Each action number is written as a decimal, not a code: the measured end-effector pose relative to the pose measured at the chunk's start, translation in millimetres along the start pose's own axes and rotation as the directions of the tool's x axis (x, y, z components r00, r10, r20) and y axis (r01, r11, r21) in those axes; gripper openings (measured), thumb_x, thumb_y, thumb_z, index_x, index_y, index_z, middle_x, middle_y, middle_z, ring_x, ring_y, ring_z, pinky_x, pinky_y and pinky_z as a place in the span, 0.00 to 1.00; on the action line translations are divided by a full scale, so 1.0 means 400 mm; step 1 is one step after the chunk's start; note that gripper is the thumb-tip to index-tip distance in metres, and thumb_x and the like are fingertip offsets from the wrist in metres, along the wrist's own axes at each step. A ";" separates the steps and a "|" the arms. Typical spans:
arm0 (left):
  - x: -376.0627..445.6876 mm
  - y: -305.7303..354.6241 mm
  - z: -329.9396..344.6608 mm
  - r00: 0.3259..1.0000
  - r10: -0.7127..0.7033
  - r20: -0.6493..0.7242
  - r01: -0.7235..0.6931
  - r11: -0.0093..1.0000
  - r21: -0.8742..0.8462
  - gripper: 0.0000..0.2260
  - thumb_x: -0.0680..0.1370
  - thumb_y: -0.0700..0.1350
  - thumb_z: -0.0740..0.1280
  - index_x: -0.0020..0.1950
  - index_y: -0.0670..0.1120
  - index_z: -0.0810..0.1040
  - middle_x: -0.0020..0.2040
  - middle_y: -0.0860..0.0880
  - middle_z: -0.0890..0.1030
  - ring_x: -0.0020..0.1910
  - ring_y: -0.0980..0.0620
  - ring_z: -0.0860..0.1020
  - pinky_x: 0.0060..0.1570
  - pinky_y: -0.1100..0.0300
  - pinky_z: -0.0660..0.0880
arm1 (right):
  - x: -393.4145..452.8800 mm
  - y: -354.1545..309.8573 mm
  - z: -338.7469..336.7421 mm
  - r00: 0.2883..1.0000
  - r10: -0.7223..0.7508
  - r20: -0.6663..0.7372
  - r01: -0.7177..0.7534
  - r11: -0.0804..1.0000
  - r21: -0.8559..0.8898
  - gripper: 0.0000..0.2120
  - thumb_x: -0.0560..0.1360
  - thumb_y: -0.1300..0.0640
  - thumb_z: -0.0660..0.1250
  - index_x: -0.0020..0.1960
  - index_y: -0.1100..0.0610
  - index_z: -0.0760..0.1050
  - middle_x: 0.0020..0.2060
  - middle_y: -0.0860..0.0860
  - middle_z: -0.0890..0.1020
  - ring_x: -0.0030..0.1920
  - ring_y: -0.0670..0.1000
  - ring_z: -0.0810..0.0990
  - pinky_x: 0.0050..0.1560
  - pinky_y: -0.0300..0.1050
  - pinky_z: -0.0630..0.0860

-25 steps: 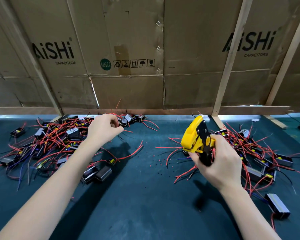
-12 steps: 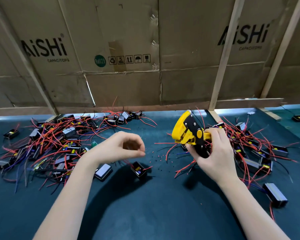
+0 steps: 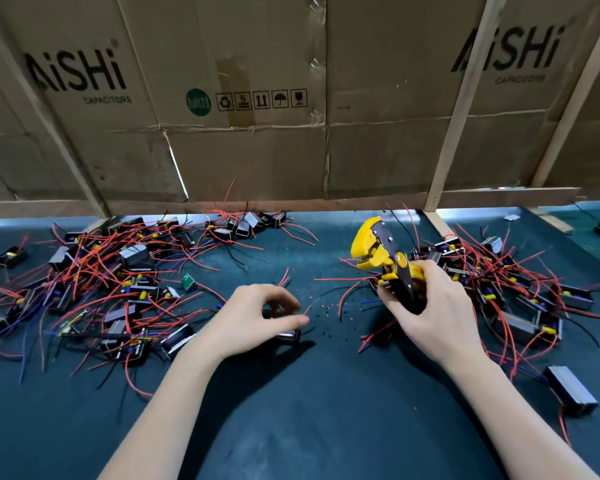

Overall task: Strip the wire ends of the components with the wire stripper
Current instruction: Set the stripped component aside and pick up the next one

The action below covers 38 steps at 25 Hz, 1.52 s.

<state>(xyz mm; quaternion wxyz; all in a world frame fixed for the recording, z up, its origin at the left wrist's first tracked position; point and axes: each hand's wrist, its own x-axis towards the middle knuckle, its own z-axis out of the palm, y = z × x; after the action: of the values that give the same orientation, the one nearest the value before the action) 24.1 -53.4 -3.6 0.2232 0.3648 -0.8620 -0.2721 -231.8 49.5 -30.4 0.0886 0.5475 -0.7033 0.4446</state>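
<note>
**Stripper gripped at right, component under left fingers**

A dark teal surface (image 3: 291,427) is backed by flattened cardboard boxes (image 3: 257,150) printed "AiSHi CAPACITORS", braced w/ wooden slats (image 3: 461,109).

The right hand (image 3: 433,313) is clenched round the black handles of the wire stripper (image 3: 383,258); its yellow head is held up & tilted, pointing away from the person and toward the left hand. The stripper jaws look slightly parted, though this can't be told for sure.

The left hand (image 3: 253,317) is curled over a small black component (image 3: 288,336) lying on the surface; the fingers (image 3: 297,320) are bent round its top, thumb & forefinger close together, apparently pinching it. Exact contact is partly hidden. A red wire (image 3: 284,277) is seen sticking up just beyond the fingers.

Between the two hands, tiny red & black insulation bits (image 3: 326,306) are scattered. A big tangled pile of components w/ red wires (image 3: 111,282) is spread left of the left fingers; another pile (image 3: 520,289) lies behind & right of the right fingers. One lone component (image 3: 572,389) sits beside the right forearm.
</note>
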 end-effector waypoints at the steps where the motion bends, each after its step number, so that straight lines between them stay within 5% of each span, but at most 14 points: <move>1: 0.000 -0.005 -0.015 1.000 -0.009 -0.017 0.009 1.000 -0.017 0.02 0.74 0.47 0.73 0.46 0.52 0.85 0.42 0.59 0.84 0.42 0.62 0.79 0.42 0.70 0.71 | 0.002 -0.002 0.002 1.000 0.003 -0.006 -0.003 1.000 -0.018 0.18 0.70 0.44 0.74 0.51 0.55 0.75 0.40 0.48 0.80 0.41 0.55 0.78 0.43 0.50 0.71; 4: -0.002 -0.014 -0.046 0.998 -0.017 -0.068 0.014 0.999 -0.045 0.13 0.77 0.33 0.65 0.48 0.49 0.85 0.43 0.56 0.85 0.45 0.58 0.81 0.49 0.64 0.75 | 0.008 -0.003 -0.001 0.998 0.021 -0.051 -0.024 0.998 -0.059 0.19 0.70 0.40 0.72 0.49 0.54 0.74 0.39 0.48 0.79 0.40 0.56 0.77 0.41 0.48 0.70; 7: -0.008 -0.013 -0.048 0.993 0.028 -0.116 -0.038 0.996 -0.083 0.16 0.76 0.30 0.64 0.48 0.49 0.85 0.43 0.55 0.85 0.45 0.59 0.81 0.49 0.65 0.76 | -0.001 -0.003 -0.012 0.985 -0.013 -0.171 -0.005 0.995 -0.101 0.24 0.70 0.36 0.66 0.50 0.57 0.75 0.40 0.50 0.79 0.39 0.57 0.77 0.40 0.47 0.70; 10: -0.012 -0.024 -0.043 0.996 0.085 -0.029 -0.086 0.994 -0.065 0.09 0.74 0.38 0.73 0.49 0.51 0.85 0.45 0.57 0.84 0.46 0.58 0.80 0.47 0.65 0.75 | -0.001 -0.007 -0.030 0.963 -0.033 -0.269 0.017 0.998 -0.062 0.25 0.71 0.37 0.65 0.51 0.59 0.76 0.41 0.52 0.79 0.40 0.58 0.77 0.41 0.49 0.71; 14: -0.012 -0.037 -0.010 0.984 0.081 0.157 -0.099 0.989 0.106 0.14 0.67 0.49 0.80 0.51 0.52 0.84 0.46 0.58 0.82 0.47 0.61 0.76 0.50 0.65 0.72 | -0.003 -0.011 -0.051 0.937 -0.014 -0.350 0.034 0.998 0.050 0.20 0.72 0.42 0.67 0.50 0.59 0.74 0.38 0.49 0.76 0.38 0.54 0.73 0.41 0.45 0.67; 17: -0.008 -0.037 0.005 0.991 0.111 0.075 -0.119 0.988 0.099 0.12 0.68 0.48 0.80 0.48 0.50 0.84 0.43 0.54 0.82 0.43 0.58 0.77 0.47 0.59 0.74 | -0.005 -0.011 -0.059 0.933 -0.019 -0.359 0.043 0.997 0.060 0.21 0.72 0.42 0.67 0.49 0.61 0.74 0.38 0.49 0.75 0.37 0.53 0.71 0.41 0.44 0.65; 22: 0.005 -0.027 -0.010 0.932 0.244 -0.267 -0.243 0.969 0.037 0.15 0.72 0.46 0.76 0.58 0.52 0.84 0.49 0.57 0.81 0.49 0.58 0.76 0.49 0.65 0.71 | 0.001 -0.014 -0.060 0.938 -0.024 -0.345 0.039 0.999 0.035 0.23 0.72 0.40 0.66 0.50 0.61 0.74 0.38 0.50 0.75 0.38 0.56 0.73 0.42 0.48 0.69; 25: 0.006 -0.068 -0.033 0.908 0.056 -0.415 0.059 0.964 0.260 0.15 0.74 0.46 0.73 0.60 0.53 0.82 0.52 0.54 0.80 0.55 0.49 0.74 0.51 0.55 0.73 | 0.003 -0.021 -0.050 0.940 -0.035 -0.339 0.051 0.998 0.038 0.22 0.72 0.40 0.66 0.49 0.60 0.74 0.38 0.49 0.75 0.38 0.57 0.73 0.42 0.50 0.70; 29: 0.006 -0.132 -0.042 0.876 -0.309 -0.369 0.474 0.686 0.552 0.13 0.79 0.49 0.64 0.62 0.51 0.79 0.58 0.48 0.79 0.60 0.43 0.70 0.55 0.53 0.69 | 0.002 -0.015 -0.042 0.946 -0.044 -0.322 0.046 0.999 0.001 0.24 0.72 0.40 0.66 0.51 0.62 0.74 0.39 0.52 0.77 0.38 0.58 0.75 0.43 0.54 0.73; 31: 0.008 -0.144 -0.040 0.852 -0.370 -0.371 0.522 0.662 0.537 0.18 0.78 0.49 0.63 0.68 0.49 0.74 0.64 0.45 0.76 0.64 0.41 0.68 0.61 0.50 0.65 | -0.008 -0.012 -0.038 0.951 -0.038 -0.306 0.034 0.999 -0.019 0.25 0.72 0.39 0.66 0.52 0.62 0.75 0.40 0.53 0.78 0.39 0.59 0.76 0.43 0.55 0.73; 33: 0.035 -0.142 -0.058 0.835 -0.335 -0.437 0.510 0.771 0.382 0.23 0.77 0.47 0.64 0.72 0.47 0.70 0.67 0.42 0.74 0.66 0.39 0.67 0.64 0.47 0.63 | -0.017 -0.011 -0.035 0.952 -0.035 -0.303 0.026 0.999 -0.033 0.25 0.72 0.38 0.66 0.52 0.61 0.75 0.40 0.53 0.79 0.39 0.59 0.77 0.43 0.55 0.73; 35: 0.096 -0.142 -0.092 0.819 -0.252 -0.516 0.434 0.860 0.268 0.22 0.77 0.43 0.64 0.71 0.44 0.71 0.65 0.40 0.75 0.65 0.37 0.69 0.61 0.46 0.66 | -0.017 -0.014 -0.034 0.949 -0.036 -0.313 0.027 0.999 -0.033 0.25 0.72 0.38 0.66 0.53 0.60 0.75 0.41 0.52 0.79 0.40 0.58 0.77 0.44 0.53 0.73; 38: 0.220 -0.171 -0.140 0.854 -0.185 -0.487 0.369 0.875 0.314 0.18 0.78 0.38 0.62 0.68 0.38 0.71 0.62 0.37 0.75 0.63 0.37 0.70 0.60 0.45 0.69 | -0.010 -0.018 -0.034 0.948 -0.066 -0.312 0.057 0.998 -0.037 0.25 0.73 0.38 0.65 0.53 0.60 0.75 0.42 0.52 0.79 0.40 0.57 0.77 0.44 0.51 0.71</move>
<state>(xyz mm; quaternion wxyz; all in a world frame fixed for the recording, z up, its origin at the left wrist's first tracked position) 35.6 -176.6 11.7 0.2920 0.5772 -0.7620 -0.0316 -229.3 62.0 -21.1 0.2201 0.4905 -0.6691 0.5132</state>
